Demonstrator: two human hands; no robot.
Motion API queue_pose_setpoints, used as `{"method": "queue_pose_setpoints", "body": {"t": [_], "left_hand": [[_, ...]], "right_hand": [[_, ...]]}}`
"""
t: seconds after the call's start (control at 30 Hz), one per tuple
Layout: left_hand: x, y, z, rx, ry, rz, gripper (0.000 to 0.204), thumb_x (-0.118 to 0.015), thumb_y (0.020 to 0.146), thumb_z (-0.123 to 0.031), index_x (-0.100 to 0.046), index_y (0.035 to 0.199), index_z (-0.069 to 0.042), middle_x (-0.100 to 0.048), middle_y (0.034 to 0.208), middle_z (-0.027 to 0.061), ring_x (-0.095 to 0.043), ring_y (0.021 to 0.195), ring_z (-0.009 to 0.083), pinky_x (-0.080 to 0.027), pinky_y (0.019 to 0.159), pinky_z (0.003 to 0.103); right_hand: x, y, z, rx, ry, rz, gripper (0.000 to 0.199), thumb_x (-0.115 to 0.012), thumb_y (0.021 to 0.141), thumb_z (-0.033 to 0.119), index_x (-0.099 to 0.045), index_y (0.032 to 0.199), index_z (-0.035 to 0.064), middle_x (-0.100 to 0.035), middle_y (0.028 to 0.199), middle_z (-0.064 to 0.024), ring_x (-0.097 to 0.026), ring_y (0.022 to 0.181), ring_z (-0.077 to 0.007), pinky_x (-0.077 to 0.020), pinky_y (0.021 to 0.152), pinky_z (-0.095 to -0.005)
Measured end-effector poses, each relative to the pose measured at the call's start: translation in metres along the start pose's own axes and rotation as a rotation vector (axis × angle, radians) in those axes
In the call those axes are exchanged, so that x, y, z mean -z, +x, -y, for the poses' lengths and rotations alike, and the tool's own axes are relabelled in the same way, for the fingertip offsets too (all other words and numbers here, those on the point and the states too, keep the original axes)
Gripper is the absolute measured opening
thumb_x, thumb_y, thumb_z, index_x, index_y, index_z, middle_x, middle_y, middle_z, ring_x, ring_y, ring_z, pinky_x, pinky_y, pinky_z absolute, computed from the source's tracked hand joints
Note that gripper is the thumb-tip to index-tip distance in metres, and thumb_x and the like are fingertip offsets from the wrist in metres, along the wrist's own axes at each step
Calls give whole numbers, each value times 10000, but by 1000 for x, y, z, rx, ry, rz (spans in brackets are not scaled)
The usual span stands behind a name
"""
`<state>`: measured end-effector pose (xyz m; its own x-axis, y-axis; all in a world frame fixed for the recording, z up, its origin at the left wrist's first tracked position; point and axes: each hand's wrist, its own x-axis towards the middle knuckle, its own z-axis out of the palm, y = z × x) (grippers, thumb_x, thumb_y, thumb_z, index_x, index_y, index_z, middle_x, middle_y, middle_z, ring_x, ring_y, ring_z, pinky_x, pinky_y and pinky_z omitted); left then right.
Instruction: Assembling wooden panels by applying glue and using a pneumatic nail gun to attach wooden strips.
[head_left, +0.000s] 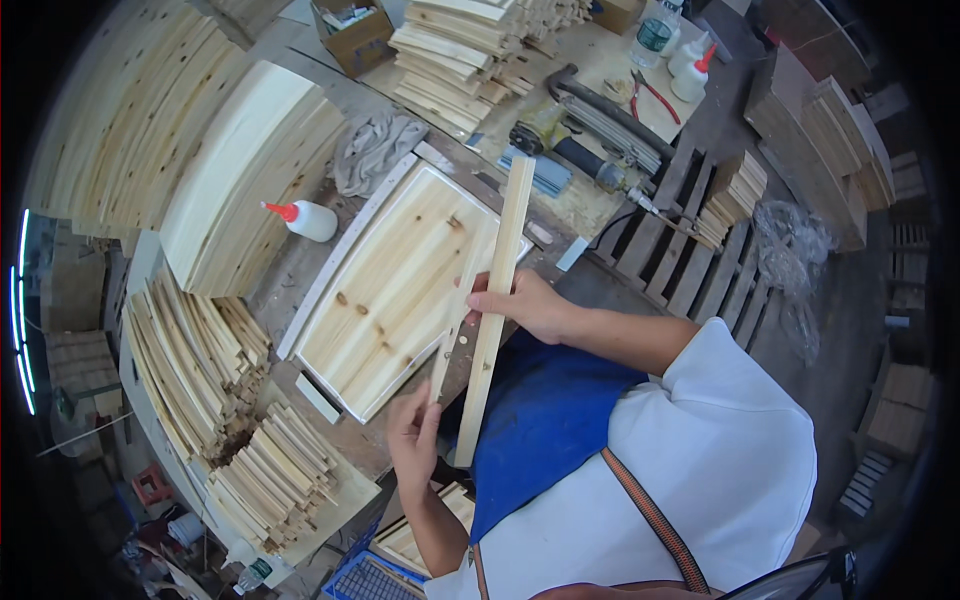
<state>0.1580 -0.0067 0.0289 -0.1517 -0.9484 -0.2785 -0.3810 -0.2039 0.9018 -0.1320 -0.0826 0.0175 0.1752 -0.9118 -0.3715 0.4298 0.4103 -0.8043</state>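
My right hand (525,305) is closed around the middle of a long straight wooden strip (490,345), held upright in front of my apron. Its fingertips also meet a thinner wooden strip (462,290) beside it. Lower down, my left hand (412,430) pinches the near end of that thinner strip. Just left of both strips lies a pale knotty wooden panel (390,290) with curved sides. A white line, looking like glue, runs along the panel's edge. The thinner strip crosses over the panel's right side.
Left of the panel stand a glue bottle (313,222) with a red tip and a grey rag (375,150). Stacks of curved boards (240,170) and thin strips (200,365) flank the bench. Beyond are a power tool (580,155), red-handled pliers (655,97) and a slatted pallet (690,265).
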Motion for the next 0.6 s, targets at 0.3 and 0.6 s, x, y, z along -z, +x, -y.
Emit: {"method": "queue_pose_setpoints", "body": {"t": [0.3,0.6], "left_hand": [[4,6,-21,-395,710,-339,464,-800,821,-50,-710,1273,-98,-636,1111,140,-581,1033,351,-451,953,448],[-4,24,-33,-436,708,-306,458,-789,825,-42,-686,1270,-71,-648,1158,150,-597,1078,355,-465,950,455]], "right_hand": [[18,-9,7,-68,154,-43,228,-709,1002,144,-655,1166,-5,-729,1073,-125,-744,948,-204,-628,823,-341],[22,-5,10,-26,181,-50,216,-714,996,137,-652,1149,-1,-724,1034,-106,-745,921,-191,-629,808,-344]]}}
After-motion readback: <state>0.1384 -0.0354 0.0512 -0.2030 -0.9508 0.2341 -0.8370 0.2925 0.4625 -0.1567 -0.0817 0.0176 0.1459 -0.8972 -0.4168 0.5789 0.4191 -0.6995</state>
